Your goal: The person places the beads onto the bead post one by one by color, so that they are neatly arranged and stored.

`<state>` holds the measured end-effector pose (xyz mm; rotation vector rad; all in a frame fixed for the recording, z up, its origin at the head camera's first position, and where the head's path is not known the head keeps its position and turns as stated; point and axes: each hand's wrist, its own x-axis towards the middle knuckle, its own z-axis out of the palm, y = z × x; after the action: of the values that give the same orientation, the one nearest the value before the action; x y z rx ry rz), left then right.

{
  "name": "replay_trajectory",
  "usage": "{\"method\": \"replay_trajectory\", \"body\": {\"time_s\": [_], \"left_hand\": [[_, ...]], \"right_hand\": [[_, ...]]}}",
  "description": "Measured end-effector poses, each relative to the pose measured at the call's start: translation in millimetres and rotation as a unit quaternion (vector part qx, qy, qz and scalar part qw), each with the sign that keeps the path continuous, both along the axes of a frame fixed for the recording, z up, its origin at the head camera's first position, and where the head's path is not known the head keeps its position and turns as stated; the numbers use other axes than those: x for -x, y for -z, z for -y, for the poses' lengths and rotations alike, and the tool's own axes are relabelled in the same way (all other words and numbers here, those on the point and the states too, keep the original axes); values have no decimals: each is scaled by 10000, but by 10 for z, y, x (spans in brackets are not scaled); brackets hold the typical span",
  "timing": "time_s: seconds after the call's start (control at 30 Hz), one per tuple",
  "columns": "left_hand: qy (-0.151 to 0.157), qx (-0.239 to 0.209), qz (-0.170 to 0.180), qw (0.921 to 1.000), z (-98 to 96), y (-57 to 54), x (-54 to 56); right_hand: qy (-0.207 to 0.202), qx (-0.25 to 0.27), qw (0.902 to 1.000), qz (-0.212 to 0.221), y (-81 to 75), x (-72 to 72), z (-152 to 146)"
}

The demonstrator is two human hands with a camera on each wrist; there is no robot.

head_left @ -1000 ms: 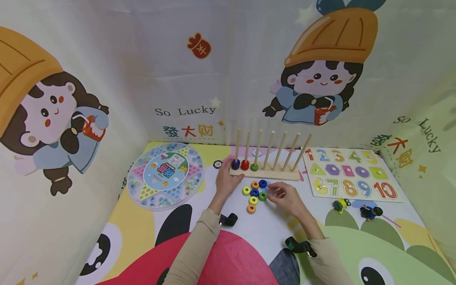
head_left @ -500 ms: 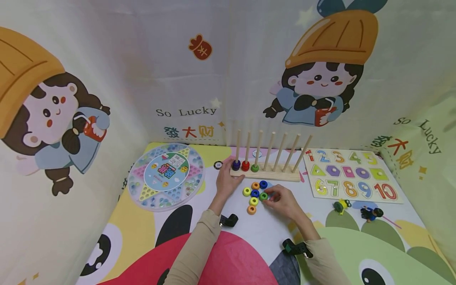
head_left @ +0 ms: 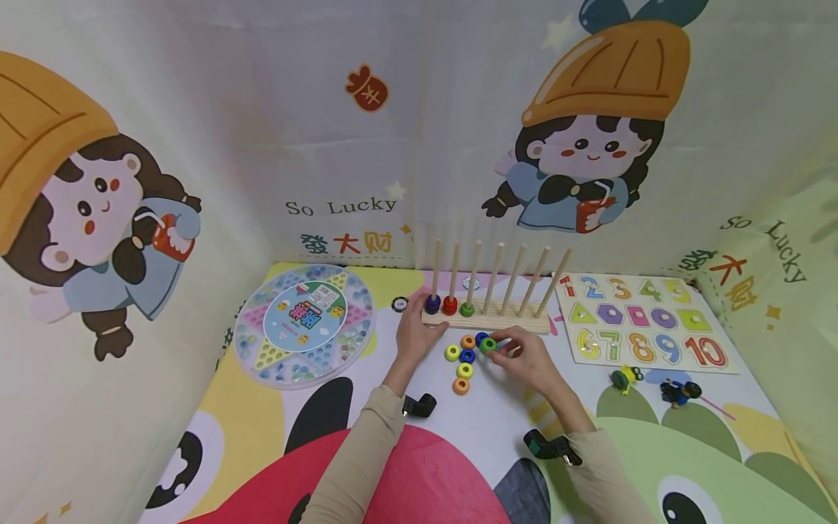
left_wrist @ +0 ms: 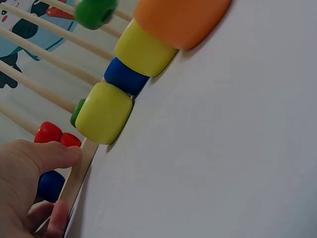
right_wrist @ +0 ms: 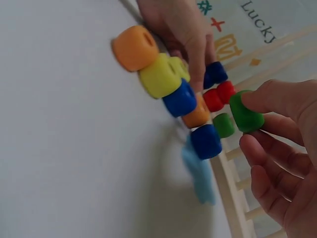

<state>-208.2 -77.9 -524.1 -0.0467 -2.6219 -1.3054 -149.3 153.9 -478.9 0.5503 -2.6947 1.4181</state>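
My left hand (head_left: 416,336) grips the left end of the wooden peg rack (head_left: 513,324), thumb at the front. Dark blue beads (head_left: 433,304), red beads (head_left: 449,305) and a green bead (head_left: 467,309) sit on its three leftmost pegs. In the right wrist view, a second green bead (right_wrist: 247,111) is pinched between the thumb and fingers of my right hand (head_left: 529,360), raised off the table. Loose beads lie in front of the rack: yellow beads (head_left: 464,370), orange beads (head_left: 461,385) and blue beads (head_left: 467,356). The held bead partly covers one blue bead in the head view.
Left of the rack lies a round marble game board (head_left: 353,349). A number puzzle board (head_left: 655,362) lies to the right, with a green-yellow toy figure (head_left: 625,378) and a dark toy figure (head_left: 681,392) before it. A printed curtain (head_left: 445,160) hangs behind.
My right hand has closed on the loose green bead, lifted it off the table and moved it slightly toward the rack. My left hand stays at the rack's end.
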Motion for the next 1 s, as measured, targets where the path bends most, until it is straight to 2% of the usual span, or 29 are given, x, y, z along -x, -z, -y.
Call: {"method": "replay_trajectory", "body": {"time_s": [0.23,0.43,0.7,1.0], "left_hand": [[7,11,-3,10000,6,23,5],[7,14,14,10000,4,12,1],[-31,30,-32,10000,10,3,-8],[-14,23,-38,10000,4,11,4]], "right_hand": [[161,115,9984,-538,-191,101,70],[526,306,9946,-844,-360,192,157],[941,657,9832,-1419,-654,308,284],[1053,985,9725,-1829,-947,413,399]]}}
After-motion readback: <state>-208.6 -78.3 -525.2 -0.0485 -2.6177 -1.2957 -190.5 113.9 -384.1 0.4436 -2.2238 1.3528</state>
